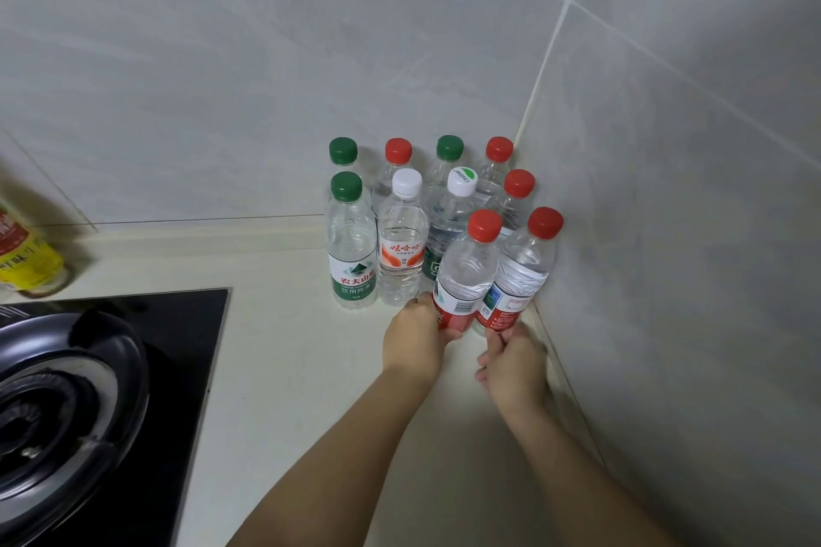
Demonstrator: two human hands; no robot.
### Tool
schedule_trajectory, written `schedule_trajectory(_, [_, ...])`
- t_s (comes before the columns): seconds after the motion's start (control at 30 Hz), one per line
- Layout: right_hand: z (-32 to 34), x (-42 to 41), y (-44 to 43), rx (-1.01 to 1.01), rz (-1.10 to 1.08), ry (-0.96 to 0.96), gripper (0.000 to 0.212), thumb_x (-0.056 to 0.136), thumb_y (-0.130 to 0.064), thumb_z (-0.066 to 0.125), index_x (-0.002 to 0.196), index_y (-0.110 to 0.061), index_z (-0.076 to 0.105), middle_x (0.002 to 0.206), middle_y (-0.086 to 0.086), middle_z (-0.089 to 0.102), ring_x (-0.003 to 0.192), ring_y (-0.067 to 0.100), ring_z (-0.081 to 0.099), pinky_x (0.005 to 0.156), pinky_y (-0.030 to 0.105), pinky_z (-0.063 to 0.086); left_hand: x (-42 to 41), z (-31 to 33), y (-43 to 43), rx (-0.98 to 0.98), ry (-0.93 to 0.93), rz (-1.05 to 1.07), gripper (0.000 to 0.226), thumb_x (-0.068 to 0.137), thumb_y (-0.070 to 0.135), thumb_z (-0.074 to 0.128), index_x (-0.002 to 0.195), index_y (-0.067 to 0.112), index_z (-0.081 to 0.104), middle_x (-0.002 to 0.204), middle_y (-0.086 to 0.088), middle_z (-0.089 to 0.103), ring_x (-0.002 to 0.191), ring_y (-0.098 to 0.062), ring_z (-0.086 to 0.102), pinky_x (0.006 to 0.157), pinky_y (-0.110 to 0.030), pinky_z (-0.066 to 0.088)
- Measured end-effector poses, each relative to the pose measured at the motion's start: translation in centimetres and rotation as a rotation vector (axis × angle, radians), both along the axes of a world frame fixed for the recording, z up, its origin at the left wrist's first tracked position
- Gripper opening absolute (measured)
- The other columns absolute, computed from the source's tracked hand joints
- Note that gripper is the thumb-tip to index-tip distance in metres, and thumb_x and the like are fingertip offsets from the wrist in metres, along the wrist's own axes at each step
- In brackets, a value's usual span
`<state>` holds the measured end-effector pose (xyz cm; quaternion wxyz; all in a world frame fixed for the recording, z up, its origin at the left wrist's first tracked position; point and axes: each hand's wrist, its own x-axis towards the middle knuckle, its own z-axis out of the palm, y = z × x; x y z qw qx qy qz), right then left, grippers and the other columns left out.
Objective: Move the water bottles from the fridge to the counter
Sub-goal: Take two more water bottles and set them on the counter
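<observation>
Two red-capped water bottles are leaning slightly at the front of the cluster in the corner. The left bottle [466, 275] and the right bottle [523, 271] are touching each other. Their bases are sitting at or just above the pale surface [288, 324], and I cannot tell which. The left hand [415, 338] is curling its fingers round the left bottle's base, and the right hand [515, 362] is pinching the right bottle's base. To do this step well, each bottle probably needs tipping upright and seating flat before release, without nudging the eight other bottles [402, 244] behind or the tiled wall [666, 235] just beside. Both forearms are reaching forward, nearly parallel, wrists low. A black stove [111, 391] is sitting well to the left.
</observation>
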<state>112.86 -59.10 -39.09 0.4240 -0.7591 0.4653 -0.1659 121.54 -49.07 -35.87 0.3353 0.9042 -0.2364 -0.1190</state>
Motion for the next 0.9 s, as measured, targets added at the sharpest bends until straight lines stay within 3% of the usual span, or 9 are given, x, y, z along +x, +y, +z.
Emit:
schedule_trajectory(0.1, [0.1,-0.5,0.3,-0.059,0.028,-0.03,0.019,0.096,-0.025,0.055,0.081,-0.014,0.052,0.075,0.014,0.066,0.056,0.032,0.066,0.053,0.042,0.058,0.0,-0.2,0.6,0.002,0.026,-0.017,0.054,0.08,0.037,0.077,0.123,0.013,0.054,0.116,-0.008,0.062,0.103,-0.026,0.062,0.084,-0.032,0.049])
schedule_trajectory(0.2, [0.8,-1.4,0.7,-0.227,0.127,0.02,0.011,0.09,-0.02,0.064,0.095,-0.01,0.061,0.085,0.011,0.069,0.074,0.033,0.064,0.064,0.031,0.045,0.2,-0.3,2.0,0.103,-0.01,-0.054,0.063,0.084,0.038,0.072,0.135,0.016,0.044,0.13,-0.007,0.055,0.116,-0.025,0.056,0.091,-0.034,0.048])
schedule_trajectory(0.27, [1.4,-2.0,0.9,-0.402,0.161,0.067,0.03,0.084,-0.016,0.072,0.11,-0.005,0.062,0.105,0.015,0.067,0.093,0.035,0.063,0.074,0.034,0.048,0.2,0.3,3.1,0.163,-0.132,-0.086,0.065,0.087,0.042,0.067,0.14,0.018,0.037,0.136,-0.004,0.05,0.122,-0.022,0.051,0.09,-0.034,0.048])
schedule_trajectory(0.37, [3.2,-2.5,1.2,-0.589,0.195,-0.006,0.063,0.072,-0.009,0.081,0.127,-0.006,0.051,0.134,0.016,0.049,0.117,0.035,0.058,0.093,0.04,0.052,0.3,2.2,4.1,0.065,-0.431,-0.18,0.084,0.081,0.041,0.073,0.147,0.018,0.027,0.143,-0.005,0.043,0.124,-0.025,0.049,0.083,-0.036,0.053])
schedule_trajectory(0.5, [5.9,-2.4,0.6,-0.702,0.266,-0.096,0.089,0.07,-0.001,0.082,0.141,-0.025,0.033,0.156,0.018,0.021,0.139,0.037,0.041,0.103,0.043,0.05,1.1,5.4,3.4,0.038,-0.626,-0.296,0.111,0.066,0.022,0.086,0.152,0.022,0.016,0.144,-0.011,0.038,0.112,-0.031,0.056,0.074,-0.036,0.055])
schedule_trajectory(0.63, [6.5,-1.9,-1.0,-0.739,0.347,0.114,0.099,0.072,0.002,0.08,0.146,-0.041,0.029,0.163,0.013,0.001,0.138,0.035,0.045,0.096,0.047,0.054,1.3,6.2,3.5,0.056,-0.641,-0.394,0.088,0.072,0.01,0.078,0.142,0.025,0.027,0.145,-0.015,0.034,0.107,-0.035,0.058,0.067,-0.039,0.057])
schedule_trajectory(0.7, [6.4,-1.8,-1.7,-0.769,0.361,0.162,0.102,0.071,0.001,0.082,0.146,-0.043,0.028,0.163,0.013,0.006,0.135,0.034,0.048,0.095,0.047,0.055,1.4,6.1,3.6,0.064,-0.667,-0.47,0.08,0.079,0.01,0.072,0.141,0.029,0.027,0.149,-0.017,0.028,0.113,-0.036,0.056,0.07,-0.04,0.058])
schedule_trajectory(0.8, [6.5,-1.5,-2.1,-0.847,0.352,0.163,0.1,0.066,0.0,0.086,0.143,-0.039,0.036,0.156,0.017,0.022,0.131,0.035,0.052,0.095,0.046,0.056,1.8,6.1,3.1,0.086,-0.673,-0.525,0.09,0.083,0.006,0.067,0.148,0.04,0.014,0.154,-0.019,0.02,0.125,-0.039,0.047,0.077,-0.045,0.057])
schedule_trajectory(0.9, [6.5,-1.3,-2.4,-0.856,0.361,0.152,0.099,0.064,0.001,0.085,0.141,-0.038,0.036,0.151,0.017,0.026,0.125,0.034,0.056,0.092,0.044,0.057,2.0,6.4,2.5,0.096,-0.652,-0.526,0.092,0.08,0.002,0.067,0.147,0.039,0.017,0.152,-0.022,0.021,0.124,-0.041,0.047,0.073,-0.047,0.058])
